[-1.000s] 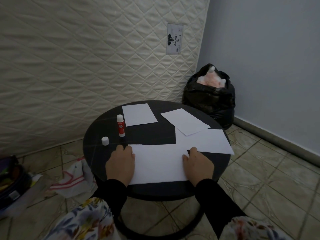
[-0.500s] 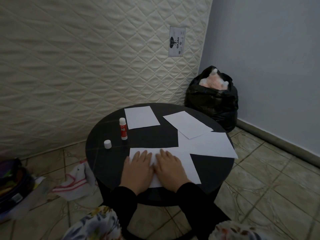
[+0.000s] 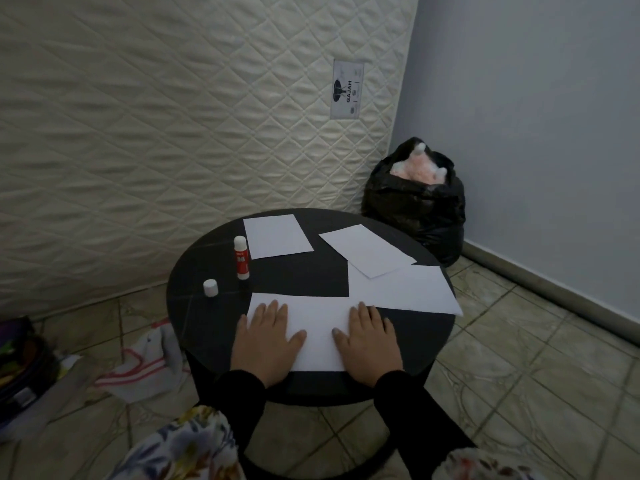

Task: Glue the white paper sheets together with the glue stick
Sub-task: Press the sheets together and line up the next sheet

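Note:
On the round black table [image 3: 194, 299] a white sheet [image 3: 318, 320] lies at the near edge. My left hand [image 3: 266, 341] and my right hand [image 3: 369, 342] press flat on it, fingers spread, holding nothing. That sheet overlaps a larger white sheet [image 3: 408, 289] to the right. Two more sheets lie further back, one at the far middle [image 3: 275, 237] and one at the far right [image 3: 367, 251]. The red and white glue stick [image 3: 241, 258] stands upright and uncapped to the left. Its white cap [image 3: 210, 287] sits apart, nearer me.
A quilted mattress [image 3: 173, 116] leans upright behind the table. A black bag [image 3: 415, 209] with pink stuffing stands in the corner by the grey wall. A cloth [image 3: 145, 362] and a bag [image 3: 20, 368] lie on the tiled floor at left.
My hands came together at the middle of the near sheet, then slid apart again across it. The glue stick, cap and other sheets have not moved.

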